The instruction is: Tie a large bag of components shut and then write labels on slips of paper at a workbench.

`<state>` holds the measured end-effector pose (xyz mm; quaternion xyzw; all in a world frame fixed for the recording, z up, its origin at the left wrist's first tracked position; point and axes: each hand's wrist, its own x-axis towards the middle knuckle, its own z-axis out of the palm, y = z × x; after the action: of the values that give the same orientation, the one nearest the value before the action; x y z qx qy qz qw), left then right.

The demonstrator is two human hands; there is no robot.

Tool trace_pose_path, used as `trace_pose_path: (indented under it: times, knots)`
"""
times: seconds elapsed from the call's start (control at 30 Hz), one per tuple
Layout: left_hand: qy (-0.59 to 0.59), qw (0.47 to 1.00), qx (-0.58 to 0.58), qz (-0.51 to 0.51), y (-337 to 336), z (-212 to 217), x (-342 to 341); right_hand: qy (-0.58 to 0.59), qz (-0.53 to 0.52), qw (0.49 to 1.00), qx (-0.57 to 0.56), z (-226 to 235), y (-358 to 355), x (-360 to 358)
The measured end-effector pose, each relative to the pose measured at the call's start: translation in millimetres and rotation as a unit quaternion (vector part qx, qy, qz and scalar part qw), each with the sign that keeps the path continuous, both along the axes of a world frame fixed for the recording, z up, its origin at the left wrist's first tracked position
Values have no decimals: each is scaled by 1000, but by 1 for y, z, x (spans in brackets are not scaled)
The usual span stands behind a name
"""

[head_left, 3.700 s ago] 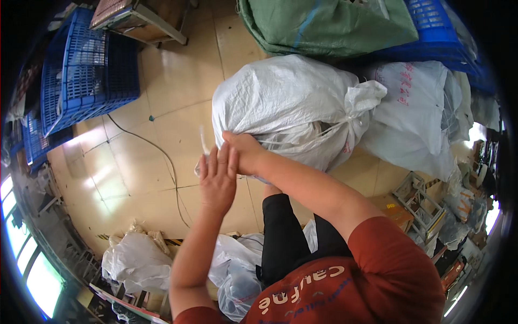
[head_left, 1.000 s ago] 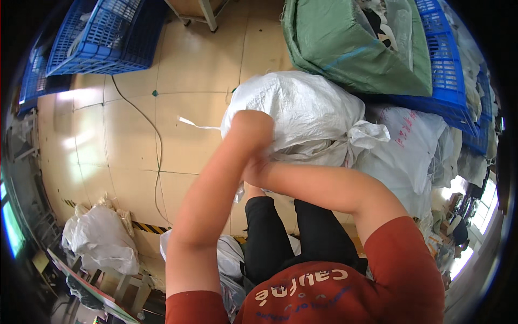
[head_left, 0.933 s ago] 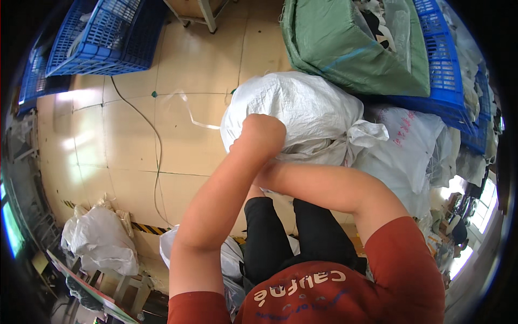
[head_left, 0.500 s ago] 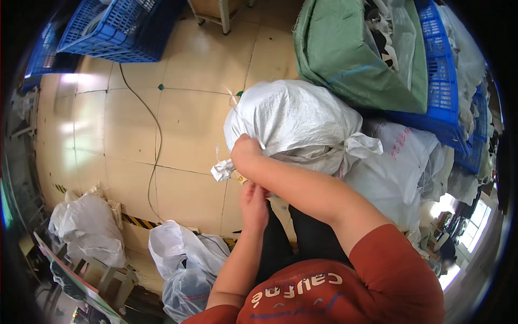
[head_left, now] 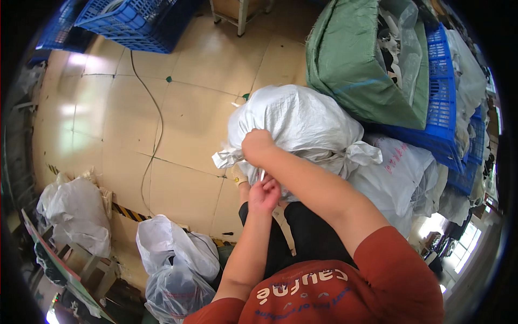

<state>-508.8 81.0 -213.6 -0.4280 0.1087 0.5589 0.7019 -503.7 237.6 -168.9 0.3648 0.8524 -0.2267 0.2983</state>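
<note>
A full white woven sack [head_left: 302, 116] lies on the floor in front of me, with a bunched, knotted ear at its left end and another at its right. My right hand [head_left: 258, 147] is closed against the sack beside the left ear [head_left: 227, 157]; what its fingers grip is hidden. Just below it, nearer my body, my left hand [head_left: 264, 194] has its fingers curled around a thin white strip [head_left: 263, 175], which stands up toward the right hand. Whether the strip joins the sack is hard to make out.
Right of the sack sits a green woven bag [head_left: 367, 81] of scraps, beside blue crates [head_left: 440, 81]. Another white sack [head_left: 396, 162] lies below them. Plastic bags [head_left: 178, 270] stand at lower left. A cable [head_left: 160, 116] crosses the tiled floor [head_left: 199, 119]. More blue crates [head_left: 135, 27] are at far left.
My left hand has moved slightly right and down, away from the right hand, and the white strip now shows between them. My right hand has shifted slightly right. The whole view has also shifted a little.
</note>
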Motion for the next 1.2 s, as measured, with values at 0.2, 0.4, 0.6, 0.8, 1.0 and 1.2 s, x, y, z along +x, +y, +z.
trace_pose_path:
  times: [0.2, 0.4, 0.6, 0.8, 1.0, 1.2]
  knots:
    - [205, 968, -142, -41, 9, 29, -43, 44, -33, 998, -21, 6, 6, 32]
    - [90, 993, 74, -11, -58, -14, -113, 26, -2, 999, 33, 15, 9, 24]
    - [758, 284, 88, -580, -34, -64, -237, 127, 4, 991, 48, 16, -11, 32]
    - [899, -10, 173, -403, 239, 7, -147, 261, 169, 915, 256, -10, -37, 39]
    - [745, -180, 614, -190, 217, 125, 38, -58, 53, 995, 69, 26, -4, 2]
    - [843, 515, 130, -83, 116, 102, -15, 121, -174, 966, 149, 2, 10, 37]
